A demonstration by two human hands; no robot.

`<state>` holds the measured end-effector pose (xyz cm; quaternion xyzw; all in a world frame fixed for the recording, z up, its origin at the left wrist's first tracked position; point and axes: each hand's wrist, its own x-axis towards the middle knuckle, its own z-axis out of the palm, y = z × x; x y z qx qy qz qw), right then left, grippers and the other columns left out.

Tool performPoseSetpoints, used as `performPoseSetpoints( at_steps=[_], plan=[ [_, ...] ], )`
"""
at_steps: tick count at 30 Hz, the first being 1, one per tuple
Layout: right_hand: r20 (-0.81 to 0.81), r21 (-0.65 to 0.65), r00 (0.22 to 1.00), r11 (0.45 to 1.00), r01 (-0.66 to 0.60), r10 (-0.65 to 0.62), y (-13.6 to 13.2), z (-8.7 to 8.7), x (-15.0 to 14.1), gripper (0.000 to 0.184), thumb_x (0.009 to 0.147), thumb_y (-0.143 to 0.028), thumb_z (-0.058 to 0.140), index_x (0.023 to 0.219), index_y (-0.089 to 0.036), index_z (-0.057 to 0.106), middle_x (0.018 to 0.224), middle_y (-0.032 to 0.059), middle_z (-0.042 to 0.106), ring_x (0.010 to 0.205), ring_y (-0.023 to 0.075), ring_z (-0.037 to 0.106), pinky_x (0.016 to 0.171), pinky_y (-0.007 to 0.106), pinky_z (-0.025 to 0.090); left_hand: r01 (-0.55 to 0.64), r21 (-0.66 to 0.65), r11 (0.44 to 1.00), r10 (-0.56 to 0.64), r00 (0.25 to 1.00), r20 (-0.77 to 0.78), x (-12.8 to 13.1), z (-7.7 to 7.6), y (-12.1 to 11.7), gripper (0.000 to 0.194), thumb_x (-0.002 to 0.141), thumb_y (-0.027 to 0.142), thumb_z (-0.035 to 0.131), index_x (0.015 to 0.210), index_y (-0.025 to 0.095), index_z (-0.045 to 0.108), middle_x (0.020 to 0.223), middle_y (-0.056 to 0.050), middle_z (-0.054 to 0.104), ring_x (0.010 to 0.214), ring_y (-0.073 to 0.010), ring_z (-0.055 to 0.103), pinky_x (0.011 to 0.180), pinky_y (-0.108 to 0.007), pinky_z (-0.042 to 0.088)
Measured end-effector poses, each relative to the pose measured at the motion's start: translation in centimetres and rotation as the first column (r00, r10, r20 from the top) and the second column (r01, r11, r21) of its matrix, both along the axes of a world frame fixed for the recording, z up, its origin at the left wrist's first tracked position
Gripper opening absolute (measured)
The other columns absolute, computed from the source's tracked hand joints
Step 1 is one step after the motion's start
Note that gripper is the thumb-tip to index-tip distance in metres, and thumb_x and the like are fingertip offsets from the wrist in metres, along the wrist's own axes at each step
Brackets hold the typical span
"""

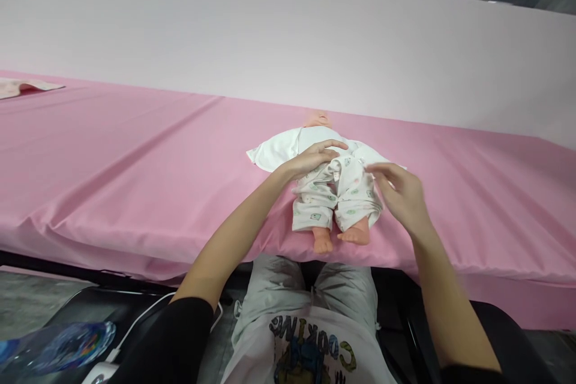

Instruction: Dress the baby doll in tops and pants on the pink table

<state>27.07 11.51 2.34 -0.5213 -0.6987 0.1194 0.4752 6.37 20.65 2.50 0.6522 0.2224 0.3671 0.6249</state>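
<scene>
A baby doll (pixel 323 241) lies on its back on the pink-covered table, its head at the far side and bare feet near the front edge. It has on a white long-sleeved top (pixel 276 150) and white printed trousers (pixel 355 183), bunched at the shins. My left hand (pixel 317 157) rests over the trousers' waist with its fingers stretched out. At the doll's right-hand side in view, my right hand (pixel 398 189) has its fingertips by the hip of the trousers. Its thumb stands apart from the fingers, and no held fabric shows.
The pink cover (pixel 148 162) spreads to both sides, with a folded pale cloth (pixel 27 87) at far left. A white partition (pixel 270 36) rises behind. Below left are a plastic bottle (pixel 67 348) and a white cable (pixel 144 315) on a black chair.
</scene>
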Motion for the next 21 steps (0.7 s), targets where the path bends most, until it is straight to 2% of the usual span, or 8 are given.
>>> performPoseSetpoints(
  at_steps=[2,4,6,9,11,15,18,21],
  plan=[
    [-0.024,-0.159,0.969,0.956,-0.248,0.247,3.0,1.0,-1.6,0.027,0.086,-0.026,0.053,0.108,-0.02,0.067,0.116,0.0058,0.067,0.108,0.0217,0.061,0.097,0.038,0.046,0.065,-0.013,0.998,-0.065,0.998,0.003,-0.5,-0.2,0.3,0.038,0.079,0.017,0.061,0.117,0.019,0.058,0.08,0.0,0.062,0.065,-0.0075,0.057,0.06,-0.019,0.04],
    [-0.089,-0.335,0.902,0.84,-0.427,0.423,5.5,1.6,-2.6,0.031,0.083,-0.027,0.059,0.113,-0.021,0.066,0.12,0.0063,0.065,0.111,0.0228,0.06,0.099,0.039,0.045,0.109,-0.04,0.993,-0.108,0.994,0.008,-1.1,-0.4,0.7,0.048,0.076,0.02,0.067,0.122,0.02,0.055,0.095,-0.005,0.066,0.075,-0.0113,0.062,0.066,-0.022,0.044],
    [-0.275,-0.455,0.827,0.692,-0.561,0.49,7.4,1.8,-2.5,0.038,0.078,-0.029,0.067,0.115,-0.02,0.065,0.116,0.0075,0.067,0.108,0.0238,0.061,0.095,0.039,0.047,0.094,-0.05,0.994,-0.093,0.995,0.022,-1.7,-0.5,1.1,0.055,0.073,0.021,0.071,0.125,0.02,0.053,0.104,-0.007,0.067,0.079,-0.013,0.063,0.069,-0.024,0.046],
    [-0.572,-0.442,0.678,0.523,-0.729,0.461,9.6,1.2,-1.6,0.041,0.073,-0.037,0.073,0.108,-0.017,0.068,0.107,0.0086,0.07,0.099,0.0236,0.065,0.087,0.034,0.05,0.004,0.01,1.0,-0.004,1.0,0.021,-2.2,-0.6,1.6,0.059,0.07,0.019,0.072,0.126,0.021,0.052,0.09,-0.003,0.068,0.066,-0.0087,0.06,0.063,-0.021,0.043],
    [-0.662,-0.425,0.64,0.507,-0.75,0.391,10.6,0.6,-1.2,0.035,0.072,-0.043,0.072,0.096,-0.017,0.071,0.096,0.0079,0.072,0.089,0.0219,0.066,0.08,0.032,0.052,-0.079,0.095,0.992,0.081,0.996,-0.022,-2.2,-0.7,1.8,0.056,0.07,0.018,0.071,0.124,0.02,0.055,0.078,0.0,0.065,0.057,-0.0062,0.055,0.055,-0.018,0.039],
    [-0.601,-0.552,0.75,0.535,-0.64,0.277,11.6,0.1,-1.7,0.024,0.066,-0.036,0.08,0.077,-0.016,0.071,0.074,0.0039,0.071,0.064,0.0142,0.062,0.062,0.025,0.05,-0.193,0.228,0.954,0.231,0.96,-0.155,-2.0,-0.9,2.0,0.047,0.07,0.017,0.07,0.116,0.016,0.062,0.059,0.004,0.057,0.048,-0.0053,0.047,0.049,-0.018,0.033],
    [-0.512,-0.632,0.796,0.487,-0.603,0.323,11.7,0.3,-2.2,0.029,0.056,-0.031,0.086,0.072,-0.014,0.07,0.068,0.0037,0.069,0.057,0.0115,0.058,0.054,0.022,0.046,-0.2,0.259,0.945,0.265,0.932,-0.246,-2.6,-0.7,2.2,0.032,0.069,0.023,0.072,0.099,0.012,0.07,0.057,0.002,0.057,0.049,-0.006,0.046,0.05,-0.019,0.034],
    [-0.522,-0.616,0.767,0.457,-0.641,0.372,11.4,0.7,-2.2,0.034,0.05,-0.032,0.089,0.071,-0.014,0.069,0.066,0.0025,0.068,0.055,0.0101,0.058,0.052,0.019,0.045,-0.106,0.254,0.961,0.187,0.929,-0.32,-3.9,-0.2,2.3,0.023,0.069,0.033,0.074,0.078,0.011,0.072,0.067,-0.002,0.064,0.058,-0.0082,0.051,0.054,-0.02,0.037]
  ],
)
